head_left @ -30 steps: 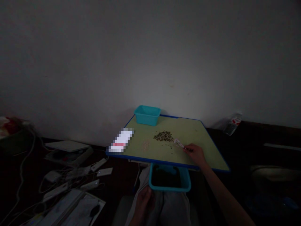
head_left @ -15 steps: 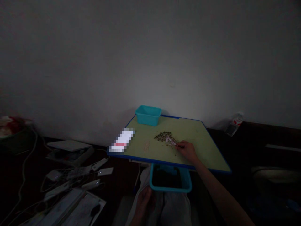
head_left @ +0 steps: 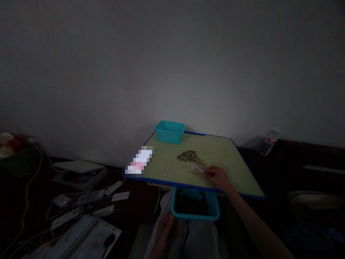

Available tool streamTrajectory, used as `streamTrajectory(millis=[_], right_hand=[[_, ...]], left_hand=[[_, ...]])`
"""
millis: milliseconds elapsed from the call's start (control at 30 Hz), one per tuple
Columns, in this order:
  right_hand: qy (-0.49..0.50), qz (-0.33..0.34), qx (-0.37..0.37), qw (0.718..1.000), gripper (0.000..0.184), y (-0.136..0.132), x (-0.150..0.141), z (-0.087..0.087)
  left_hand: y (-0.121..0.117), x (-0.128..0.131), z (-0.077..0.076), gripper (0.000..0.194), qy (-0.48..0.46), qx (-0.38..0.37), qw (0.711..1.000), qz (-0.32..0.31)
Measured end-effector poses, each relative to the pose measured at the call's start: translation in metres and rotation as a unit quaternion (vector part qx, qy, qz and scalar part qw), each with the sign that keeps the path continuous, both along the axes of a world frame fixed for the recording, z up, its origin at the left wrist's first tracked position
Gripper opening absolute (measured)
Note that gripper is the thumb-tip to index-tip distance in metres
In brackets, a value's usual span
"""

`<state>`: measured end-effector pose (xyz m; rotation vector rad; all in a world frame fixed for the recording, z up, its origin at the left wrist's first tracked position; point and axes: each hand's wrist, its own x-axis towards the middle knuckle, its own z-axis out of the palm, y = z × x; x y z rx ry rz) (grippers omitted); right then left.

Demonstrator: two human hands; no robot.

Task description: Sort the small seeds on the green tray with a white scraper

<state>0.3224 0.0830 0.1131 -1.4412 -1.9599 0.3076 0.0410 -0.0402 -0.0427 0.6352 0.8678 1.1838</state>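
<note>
Right fingers (head_left: 209, 172) are closing in a pinch, thumb and fingertips almost together, and are gripping the near end of a small pale implement (head_left: 198, 168). Its wider far end is pointing leftward from them, low over the surface (head_left: 234, 154), which is pale green with a blue edge; contact with the surface: cannot tell. A few dark bits are lying about that wider end.

Beyond and left of the right fingers, a loose pile of mixed dark and light grains (head_left: 188, 156) is spreading, its tail trailing back toward them. Farther left, a thin patch of pale grains (head_left: 168, 167) is lying apart from the pile. Left again, a bright, pixelated rectangular object (head_left: 140, 160) is resting by the surface's left edge. Farther off, beyond the pile, a teal bin (head_left: 169, 133) is standing upright.

Below the right fingers, nearer the body, a second teal bin (head_left: 196, 217) is sitting over the lap, holding dark contents. Left fingers (head_left: 169, 220) are curling beside its near left corner; whether they are gripping it, cannot tell, dim there.

Well right of the right fingers, a clear bottle (head_left: 268, 143) is leaning. Far left, cables and white power strips (head_left: 64, 219) are lying tangled.
</note>
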Motion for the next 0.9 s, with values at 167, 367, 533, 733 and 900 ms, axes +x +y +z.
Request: streamTrajectory(millis=[167, 367, 533, 733, 900], right_hand=[[0.041, 0.023, -0.014, 0.999, 0.016, -0.022, -0.006, 0.002], [0.063, 0.026, -0.027, 0.997, 0.013, -0.045, -0.013, 0.004], [0.062, 0.039, -0.031, 0.997, 0.014, -0.054, -0.016, 0.007], [0.091, 0.023, -0.015, 0.995, 0.015, -0.039, -0.013, 0.001], [0.051, -0.024, 0.011, 0.998, 0.017, -0.008, -0.015, 0.004]], left_hand=[[-0.001, -0.001, 0.004, 0.049, 0.007, -0.004, 1.0, -0.006], [0.002, -0.001, 0.0, 0.051, 0.032, 0.033, 0.999, -0.008], [0.004, 0.0, -0.007, 0.051, 0.049, 0.047, 0.998, 0.008], [0.003, 0.002, 0.003, 0.052, 0.043, 0.041, 0.998, 0.005], [0.002, 0.001, 0.007, 0.053, 0.038, 0.04, 0.998, -0.005]])
